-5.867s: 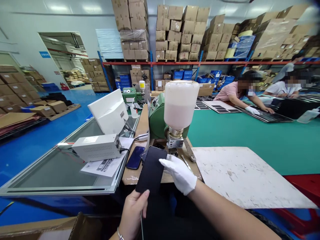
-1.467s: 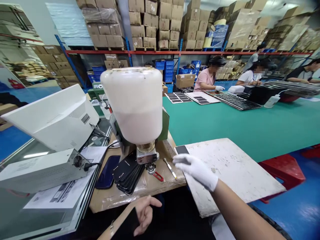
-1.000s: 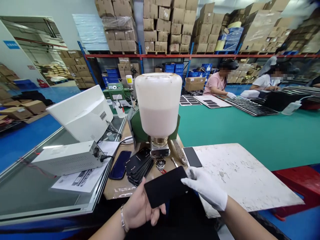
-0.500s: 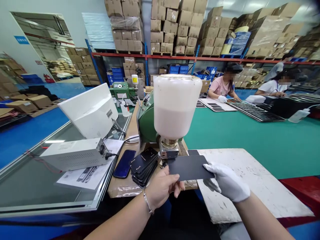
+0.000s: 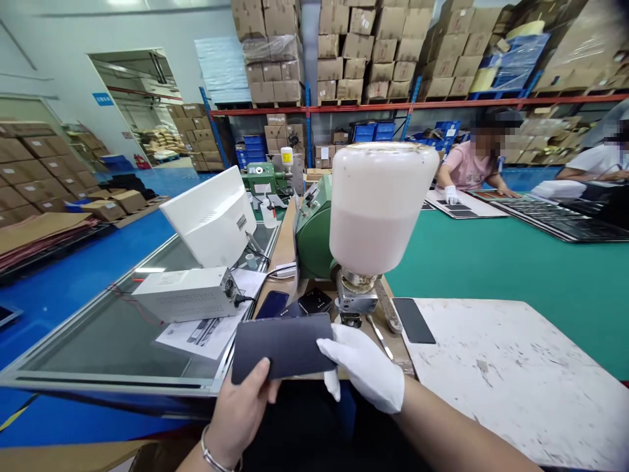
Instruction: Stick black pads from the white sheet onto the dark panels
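Note:
A flat black rectangular panel (image 5: 289,344) is held level in front of me, over the near edge of the bench. My left hand (image 5: 243,406), bare with a bracelet at the wrist, grips its left end, thumb on top and fingers beneath. On its right edge rests my right hand (image 5: 368,367) in a white glove, thumb above and fingers below. Behind the panel, partly covered by it, sits a pile of black plates (image 5: 315,301) with small holes. A green machine (image 5: 314,236) carries an upturned cloudy bottle (image 5: 381,210) over its metal head (image 5: 356,300).
One black panel (image 5: 414,321) lies on the stained white board (image 5: 496,354) at right. A thin metal tool (image 5: 379,335) lies beside the machine head. Left are a phone (image 5: 272,304), a grey power box (image 5: 189,295) and a monitor (image 5: 209,219). Co-workers sit across the green table (image 5: 457,262).
Both hands have carried the black panel left and toward me, away from the machine head. The thin tool and the panel on the white board now show more fully. My view has shifted left.

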Action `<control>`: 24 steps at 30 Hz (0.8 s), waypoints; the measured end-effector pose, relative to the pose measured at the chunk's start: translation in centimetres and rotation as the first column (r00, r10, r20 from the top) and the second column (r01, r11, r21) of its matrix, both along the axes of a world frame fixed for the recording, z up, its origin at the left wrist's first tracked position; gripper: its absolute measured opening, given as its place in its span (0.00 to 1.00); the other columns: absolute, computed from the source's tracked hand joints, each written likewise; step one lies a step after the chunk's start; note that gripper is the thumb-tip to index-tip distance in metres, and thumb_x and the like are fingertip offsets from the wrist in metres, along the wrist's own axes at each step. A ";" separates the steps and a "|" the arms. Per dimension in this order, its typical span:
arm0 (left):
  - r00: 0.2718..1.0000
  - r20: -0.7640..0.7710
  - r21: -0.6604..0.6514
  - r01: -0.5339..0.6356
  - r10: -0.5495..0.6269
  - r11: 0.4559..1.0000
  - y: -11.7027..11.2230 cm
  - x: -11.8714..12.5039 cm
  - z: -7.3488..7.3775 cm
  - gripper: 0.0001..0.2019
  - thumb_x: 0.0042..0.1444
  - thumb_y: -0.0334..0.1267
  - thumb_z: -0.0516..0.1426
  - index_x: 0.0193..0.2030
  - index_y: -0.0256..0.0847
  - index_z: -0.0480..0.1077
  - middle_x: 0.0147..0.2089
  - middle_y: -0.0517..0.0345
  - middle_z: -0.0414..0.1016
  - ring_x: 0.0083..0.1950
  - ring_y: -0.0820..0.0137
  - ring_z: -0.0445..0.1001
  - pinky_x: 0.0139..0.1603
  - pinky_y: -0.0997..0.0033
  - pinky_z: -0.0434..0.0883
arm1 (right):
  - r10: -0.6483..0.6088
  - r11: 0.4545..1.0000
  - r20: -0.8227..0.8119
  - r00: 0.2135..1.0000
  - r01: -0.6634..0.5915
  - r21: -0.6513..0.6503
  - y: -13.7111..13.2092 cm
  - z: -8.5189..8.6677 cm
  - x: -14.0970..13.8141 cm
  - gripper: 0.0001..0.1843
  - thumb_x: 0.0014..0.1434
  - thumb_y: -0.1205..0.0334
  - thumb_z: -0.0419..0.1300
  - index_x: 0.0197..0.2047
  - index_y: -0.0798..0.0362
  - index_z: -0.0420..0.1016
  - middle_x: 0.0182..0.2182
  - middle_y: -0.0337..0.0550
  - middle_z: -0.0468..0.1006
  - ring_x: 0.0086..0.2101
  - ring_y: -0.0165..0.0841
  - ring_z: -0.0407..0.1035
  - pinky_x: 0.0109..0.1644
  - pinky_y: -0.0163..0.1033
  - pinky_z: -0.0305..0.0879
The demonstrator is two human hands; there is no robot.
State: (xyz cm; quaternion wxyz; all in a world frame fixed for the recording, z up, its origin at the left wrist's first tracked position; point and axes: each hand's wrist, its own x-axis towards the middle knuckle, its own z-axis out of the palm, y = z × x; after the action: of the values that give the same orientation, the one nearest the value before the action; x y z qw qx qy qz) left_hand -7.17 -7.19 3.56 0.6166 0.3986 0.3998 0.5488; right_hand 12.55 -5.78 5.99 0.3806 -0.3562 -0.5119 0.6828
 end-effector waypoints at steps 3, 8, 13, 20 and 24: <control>0.994 -0.061 0.043 0.090 -0.087 0.995 0.2 1.7 -1.6 0.06 0.55 0.37 0.56 0.38 0.39 0.67 0.24 0.61 0.71 0.23 0.73 0.67 0.28 0.70 0.68 | 0.022 0.998 0.137 0.990 -0.031 0.058 -0.8 -0.2 3.5 0.17 0.57 0.50 0.54 0.39 0.56 0.71 0.23 0.40 0.76 0.25 0.32 0.69 0.36 0.38 0.64; 0.915 -0.096 -0.108 0.381 -0.391 0.918 2.2 6.6 -2.2 0.17 0.48 0.35 0.60 0.47 0.38 0.67 0.24 0.63 0.71 0.18 0.75 0.66 0.18 0.76 0.64 | -0.173 0.983 0.176 0.969 0.158 0.098 -3.4 -2.7 9.7 0.25 0.61 0.45 0.46 0.44 0.57 0.73 0.32 0.49 0.78 0.35 0.39 0.72 0.45 0.46 0.65; 0.781 0.135 -0.150 0.624 -0.609 0.767 3.8 13.2 -0.5 0.12 0.46 0.34 0.59 0.39 0.35 0.72 0.29 0.54 0.76 0.30 0.69 0.73 0.33 0.69 0.70 | -0.392 0.920 0.188 0.900 0.389 0.054 -4.8 -5.1 12.0 0.24 0.57 0.42 0.52 0.47 0.50 0.73 0.46 0.49 0.75 0.47 0.41 0.68 0.55 0.50 0.61; 0.904 0.185 -0.209 0.420 -0.386 0.883 3.3 12.5 1.3 0.09 0.47 0.33 0.58 0.37 0.36 0.72 0.26 0.59 0.74 0.25 0.72 0.71 0.29 0.72 0.69 | -0.397 0.915 0.186 0.899 0.403 0.006 -3.4 -1.2 8.0 0.26 0.57 0.43 0.53 0.54 0.48 0.68 0.54 0.45 0.68 0.55 0.40 0.60 0.61 0.49 0.54; 0.964 0.123 -0.241 0.260 -0.236 0.935 2.9 7.2 2.6 0.10 0.48 0.33 0.59 0.39 0.37 0.72 0.31 0.56 0.77 0.29 0.68 0.74 0.31 0.70 0.71 | -0.256 0.967 0.146 0.956 0.255 0.021 -1.8 0.6 3.2 0.23 0.57 0.45 0.53 0.51 0.46 0.70 0.50 0.44 0.72 0.53 0.39 0.63 0.57 0.46 0.60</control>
State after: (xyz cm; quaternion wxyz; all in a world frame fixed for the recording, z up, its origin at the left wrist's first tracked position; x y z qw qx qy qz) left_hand 0.07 -4.29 6.18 0.7447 0.3375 0.3846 0.4285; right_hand 15.72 -7.60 6.58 0.4269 -0.4686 -0.4890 0.5992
